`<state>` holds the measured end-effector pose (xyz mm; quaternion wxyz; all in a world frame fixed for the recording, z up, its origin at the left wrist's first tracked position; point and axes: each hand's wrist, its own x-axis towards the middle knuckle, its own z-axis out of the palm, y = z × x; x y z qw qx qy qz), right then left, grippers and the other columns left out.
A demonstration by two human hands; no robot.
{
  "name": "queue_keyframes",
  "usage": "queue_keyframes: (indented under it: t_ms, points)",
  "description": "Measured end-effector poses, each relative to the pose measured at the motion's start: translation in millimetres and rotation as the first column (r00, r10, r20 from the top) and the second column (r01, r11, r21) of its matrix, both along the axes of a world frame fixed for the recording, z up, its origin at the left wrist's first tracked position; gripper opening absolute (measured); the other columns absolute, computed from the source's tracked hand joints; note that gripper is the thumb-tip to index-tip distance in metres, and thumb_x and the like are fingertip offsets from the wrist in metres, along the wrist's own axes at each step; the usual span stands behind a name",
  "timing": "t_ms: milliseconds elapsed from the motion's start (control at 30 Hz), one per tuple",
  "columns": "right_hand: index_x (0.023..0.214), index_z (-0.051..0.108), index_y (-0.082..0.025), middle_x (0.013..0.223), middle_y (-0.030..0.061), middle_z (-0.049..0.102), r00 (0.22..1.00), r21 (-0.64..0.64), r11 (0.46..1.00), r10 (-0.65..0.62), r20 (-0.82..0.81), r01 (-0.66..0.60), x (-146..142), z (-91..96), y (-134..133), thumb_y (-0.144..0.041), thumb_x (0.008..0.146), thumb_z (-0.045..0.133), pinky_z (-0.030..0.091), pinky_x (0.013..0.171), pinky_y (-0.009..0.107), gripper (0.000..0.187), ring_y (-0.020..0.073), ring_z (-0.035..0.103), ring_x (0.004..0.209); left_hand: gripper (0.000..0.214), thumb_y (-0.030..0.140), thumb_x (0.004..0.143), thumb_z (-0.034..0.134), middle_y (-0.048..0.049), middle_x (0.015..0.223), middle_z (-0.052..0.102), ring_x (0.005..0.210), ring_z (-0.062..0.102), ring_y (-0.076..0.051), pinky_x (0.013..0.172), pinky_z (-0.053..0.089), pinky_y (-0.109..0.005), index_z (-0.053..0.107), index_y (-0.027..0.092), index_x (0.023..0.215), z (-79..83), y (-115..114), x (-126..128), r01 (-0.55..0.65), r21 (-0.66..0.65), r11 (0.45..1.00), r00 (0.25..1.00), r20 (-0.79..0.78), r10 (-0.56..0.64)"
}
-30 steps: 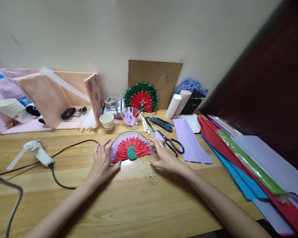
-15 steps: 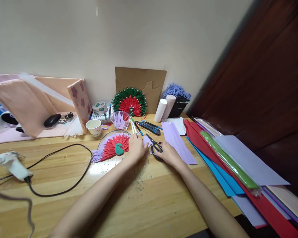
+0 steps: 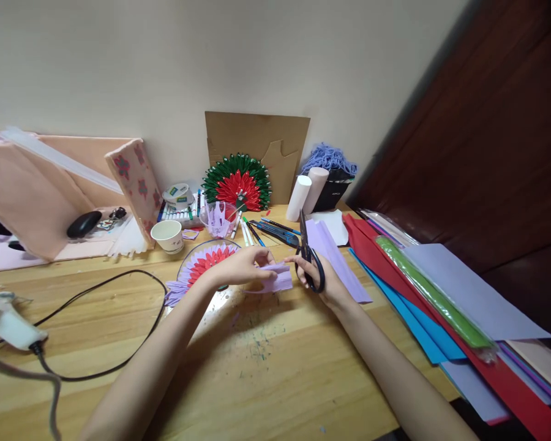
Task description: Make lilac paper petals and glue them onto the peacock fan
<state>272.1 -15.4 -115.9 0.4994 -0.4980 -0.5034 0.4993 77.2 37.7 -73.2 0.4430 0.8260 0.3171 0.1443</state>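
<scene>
Between the thumb and fingers of my left hand (image 3: pixel 245 267) is a piece of purple crepe paper (image 3: pixel 281 278), raised a little above the wooden table. My right hand (image 3: pixel 324 278) grips black-handled scissors (image 3: pixel 305 242), whose blades point up and away from me. One fingertip of that hand reaches toward the paper's right edge; whether it touches, I cannot tell. Partly hidden by my left wrist lies a round peacock craft (image 3: pixel 206 258) with red and purple paper feathers. A longer purple paper strip (image 3: pixel 337 260) lies beyond my right hand.
A hot glue gun (image 3: pixel 11 321) with its black cord lies at left. A paper cup (image 3: pixel 168 236), markers (image 3: pixel 245 233) and a utility knife (image 3: pixel 280 233) stand or lie farther back. A green and red peacock craft (image 3: pixel 239 184) leans on cardboard (image 3: pixel 257 131). Coloured paper sheets (image 3: pixel 468 294) cover the right side.
My right hand has lifted the scissors from the table and turned their blades upward. My left hand has picked up the purple crepe paper. The view has shifted slightly.
</scene>
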Motion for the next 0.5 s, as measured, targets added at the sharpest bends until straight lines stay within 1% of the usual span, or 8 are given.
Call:
queue_keyframes:
  t_ms: [100, 200, 300, 367, 400, 433, 467, 500]
  points:
    - [0.079, 0.051, -0.016, 0.046, -0.0079, 0.046, 0.998, -0.070, 0.997, 0.036, 0.042, -0.033, -8, -0.1, -6, -0.041, 0.062, 0.071, 0.030, 0.038, 0.019, 0.036, 0.0063, 0.040, 0.039, 0.022, 0.030, 0.072, 0.058, -0.0036, 0.085, 0.063, 0.075, 0.056, -0.015, 0.065, 0.042, -0.025, 0.058, 0.016, 0.089, 9.4, -7, -5, 0.083, -0.047, 0.995, 0.996, 0.021, -0.082]
    - [0.076, 0.050, -0.016, 0.053, -0.0066, 0.051, 0.997, -0.099, 0.995, 0.016, 0.075, -0.008, -11, -1.8, -9, -0.036, 0.055, 0.076, 0.034, 0.041, 0.019, 0.040, 0.0066, 0.045, 0.042, 0.027, 0.029, 0.071, 0.060, -0.0016, 0.077, 0.061, 0.067, 0.055, -0.013, 0.057, 0.040, -0.023, 0.057, 0.017, 0.096, 12.7, -11, -5, 0.087, -0.003, 0.996, 0.996, -0.019, -0.087]
    - [0.068, 0.046, -0.017, 0.051, -0.0065, 0.051, 0.995, -0.098, 0.994, 0.054, 0.089, -0.045, -11, -3.3, -9, -0.035, 0.055, 0.076, 0.036, 0.044, 0.020, 0.038, 0.0075, 0.047, 0.044, 0.038, 0.027, 0.067, 0.064, -0.0009, 0.072, 0.061, 0.063, 0.055, -0.014, 0.056, 0.041, -0.023, 0.057, 0.017, 0.103, 11.6, -11, -4, 0.061, 0.048, 0.997, 0.997, -0.052, -0.058]
    - [0.066, 0.045, -0.017, 0.050, -0.0068, 0.050, 0.997, -0.090, 0.996, 0.028, 0.066, -0.022, -11, -5.0, -9, -0.034, 0.055, 0.076, 0.037, 0.044, 0.020, 0.038, 0.0077, 0.048, 0.043, 0.044, 0.025, 0.065, 0.066, -0.0031, 0.080, 0.063, 0.071, 0.058, -0.016, 0.063, 0.044, -0.026, 0.055, 0.018, 0.107, 7.7, -8, -3, -0.044, 0.115, 0.992, 0.999, -0.009, 0.046]
    - [0.067, 0.046, -0.017, 0.050, -0.0065, 0.051, 0.999, -0.080, 0.997, -0.014, 0.040, 0.017, -11, -6.2, -9, -0.034, 0.055, 0.077, 0.038, 0.044, 0.020, 0.038, 0.0078, 0.048, 0.044, 0.046, 0.023, 0.064, 0.066, -0.0050, 0.087, 0.063, 0.078, 0.059, -0.018, 0.069, 0.045, -0.028, 0.054, 0.017, 0.109, 4.6, -6, -2, -0.162, 0.183, 0.970, 0.987, 0.034, 0.159]
    - [0.067, 0.046, -0.017, 0.051, -0.0062, 0.052, 0.998, -0.070, 0.995, -0.067, 0.003, 0.067, -12, -7.5, -8, -0.033, 0.055, 0.077, 0.039, 0.045, 0.020, 0.038, 0.0080, 0.049, 0.044, 0.047, 0.023, 0.064, 0.066, -0.0074, 0.094, 0.062, 0.086, 0.058, -0.021, 0.076, 0.044, -0.031, 0.054, 0.017, 0.109, 0.7, -5, 0, -0.320, 0.256, 0.912, 0.947, 0.095, 0.306]
    - [0.068, 0.047, -0.017, 0.052, -0.0058, 0.054, 0.991, -0.060, 0.991, -0.123, -0.046, 0.121, -12, -9.0, -8, -0.032, 0.054, 0.078, 0.040, 0.045, 0.021, 0.038, 0.0084, 0.051, 0.045, 0.045, 0.025, 0.065, 0.066, -0.0096, 0.100, 0.060, 0.093, 0.056, -0.023, 0.082, 0.042, -0.035, 0.055, 0.016, 0.107, -3.9, -3, 2, -0.488, 0.310, 0.816, 0.873, 0.172, 0.457]
    - [0.069, 0.047, -0.017, 0.053, -0.0053, 0.055, 0.978, -0.055, 0.983, -0.179, -0.105, 0.174, -13, -10.5, -7, -0.031, 0.054, 0.078, 0.042, 0.046, 0.021, 0.038, 0.0092, 0.053, 0.046, 0.040, 0.028, 0.067, 0.065, -0.0119, 0.102, 0.059, 0.097, 0.054, -0.025, 0.086, 0.040, -0.038, 0.057, 0.014, 0.103, -8.9, -2, 5, -0.638, 0.318, 0.702, 0.770, 0.246, 0.588]
